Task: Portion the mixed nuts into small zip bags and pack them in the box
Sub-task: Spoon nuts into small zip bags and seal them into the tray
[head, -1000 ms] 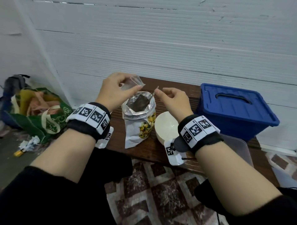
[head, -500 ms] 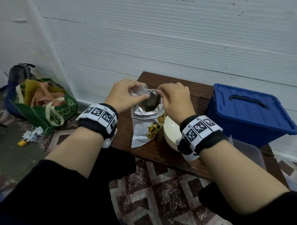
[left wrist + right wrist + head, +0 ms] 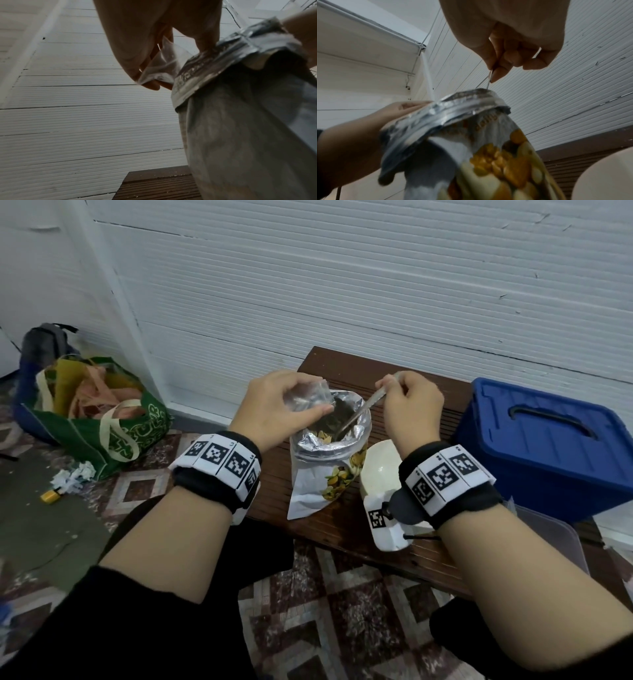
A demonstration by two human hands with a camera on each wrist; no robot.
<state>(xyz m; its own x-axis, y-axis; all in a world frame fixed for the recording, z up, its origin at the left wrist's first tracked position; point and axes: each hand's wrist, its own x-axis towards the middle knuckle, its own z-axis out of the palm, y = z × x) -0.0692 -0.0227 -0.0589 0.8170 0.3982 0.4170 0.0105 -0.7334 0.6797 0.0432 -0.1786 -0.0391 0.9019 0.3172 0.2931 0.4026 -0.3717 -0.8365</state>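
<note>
— Grip, left: what does it hold?

— My left hand [image 3: 279, 407] pinches a small clear zip bag [image 3: 308, 398] between thumb and curled fingers, just above the near rim of the open foil nut pouch [image 3: 329, 460]. From the left wrist view the bag [image 3: 161, 65] touches the pouch's rolled-down silver collar [image 3: 205, 65].

— Grip, right?

— My right hand [image 3: 409, 409] is clamped on the thin handle of a spoon [image 3: 359, 412], thumb against curled fingers [image 3: 498, 67]; the shaft slants down into the pouch mouth (its bowl is hidden inside, so I cannot tell what it carries).

— Position of the task's things?

— Pouch: upright on the brown slatted surface [image 3: 342, 522], nuts visible within. White bowl [image 3: 380, 470]: just right of the pouch, partly behind my right wrist. Blue lidded box [image 3: 548, 446]: at the surface's right end, lid on. Clear plastic container [image 3: 548, 532]: in front of the box.

— Off the surface?

— Green tote bag [image 3: 113, 422]: on the floor to the left, against the white wall.
</note>
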